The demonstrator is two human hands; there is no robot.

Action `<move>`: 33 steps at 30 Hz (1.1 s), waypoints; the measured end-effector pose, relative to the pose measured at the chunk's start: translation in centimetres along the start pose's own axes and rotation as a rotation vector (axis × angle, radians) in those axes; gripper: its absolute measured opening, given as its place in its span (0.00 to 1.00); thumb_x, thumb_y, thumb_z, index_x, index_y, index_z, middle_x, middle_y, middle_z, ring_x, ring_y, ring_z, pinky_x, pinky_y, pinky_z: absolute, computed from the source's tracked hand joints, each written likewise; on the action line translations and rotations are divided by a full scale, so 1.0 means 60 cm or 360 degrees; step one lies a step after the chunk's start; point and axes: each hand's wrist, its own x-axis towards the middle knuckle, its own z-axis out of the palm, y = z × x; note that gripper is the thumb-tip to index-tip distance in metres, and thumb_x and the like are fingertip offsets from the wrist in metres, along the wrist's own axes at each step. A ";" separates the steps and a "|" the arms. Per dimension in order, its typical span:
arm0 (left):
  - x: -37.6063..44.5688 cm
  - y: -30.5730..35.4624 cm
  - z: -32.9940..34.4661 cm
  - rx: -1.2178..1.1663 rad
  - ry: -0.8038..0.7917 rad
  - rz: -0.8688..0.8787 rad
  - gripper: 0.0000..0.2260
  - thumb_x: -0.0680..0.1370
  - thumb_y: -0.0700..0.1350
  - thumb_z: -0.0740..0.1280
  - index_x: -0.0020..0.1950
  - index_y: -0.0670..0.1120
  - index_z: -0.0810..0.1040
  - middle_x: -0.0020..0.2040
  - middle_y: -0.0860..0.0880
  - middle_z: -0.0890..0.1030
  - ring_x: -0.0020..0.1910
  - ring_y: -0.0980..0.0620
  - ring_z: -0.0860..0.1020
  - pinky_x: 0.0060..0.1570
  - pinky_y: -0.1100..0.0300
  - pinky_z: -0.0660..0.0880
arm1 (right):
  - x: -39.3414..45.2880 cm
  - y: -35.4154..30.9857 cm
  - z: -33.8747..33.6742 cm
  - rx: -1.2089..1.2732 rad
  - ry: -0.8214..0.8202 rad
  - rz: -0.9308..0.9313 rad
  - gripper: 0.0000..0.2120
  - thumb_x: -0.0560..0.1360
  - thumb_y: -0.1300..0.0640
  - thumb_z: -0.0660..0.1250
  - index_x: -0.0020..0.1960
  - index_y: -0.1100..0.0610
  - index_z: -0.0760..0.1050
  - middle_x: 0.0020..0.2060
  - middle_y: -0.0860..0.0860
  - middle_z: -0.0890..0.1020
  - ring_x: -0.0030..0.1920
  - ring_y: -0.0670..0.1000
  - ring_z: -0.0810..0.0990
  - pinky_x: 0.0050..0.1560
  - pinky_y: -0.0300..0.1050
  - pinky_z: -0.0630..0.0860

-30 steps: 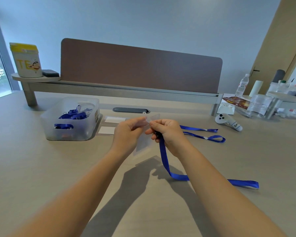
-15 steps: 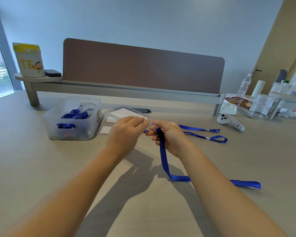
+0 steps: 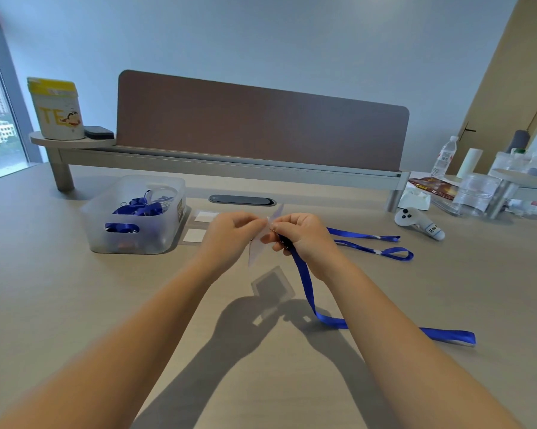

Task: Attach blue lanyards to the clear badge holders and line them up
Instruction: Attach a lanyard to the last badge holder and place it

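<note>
The clip is hidden behind the right hand [image 3: 304, 239], which pinches one blue lanyard [image 3: 307, 289]; the left hand [image 3: 233, 232] pinches one clear badge holder [image 3: 261, 249] above the table [image 3: 59, 305]. Two more holders [image 3: 199, 226] lie beside the bin [image 3: 137, 218].

Lanyard clip [image 3: 285, 242] mostly buried in the right hand [image 3: 304, 239]; clear badge holder [image 3: 262, 243] blurred, edges indistinct.

The clear badge holder [image 3: 262, 243], lying flat and wide between the fingertips half a second ago, now hangs tilted edge-on, pinched between the left hand [image 3: 230, 235] and right hand [image 3: 301, 236], below the fingertips.
</note>
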 end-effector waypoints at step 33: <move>0.026 0.003 -0.029 0.0284 -0.0148 0.0066 0.04 0.75 0.38 0.64 0.44 0.39 0.77 0.34 0.49 0.75 0.35 0.56 0.73 0.37 0.68 0.72 | 0.000 -0.006 0.033 -0.0359 0.0131 -0.0327 0.08 0.76 0.64 0.60 0.47 0.66 0.76 0.30 0.49 0.73 0.32 0.45 0.71 0.36 0.38 0.71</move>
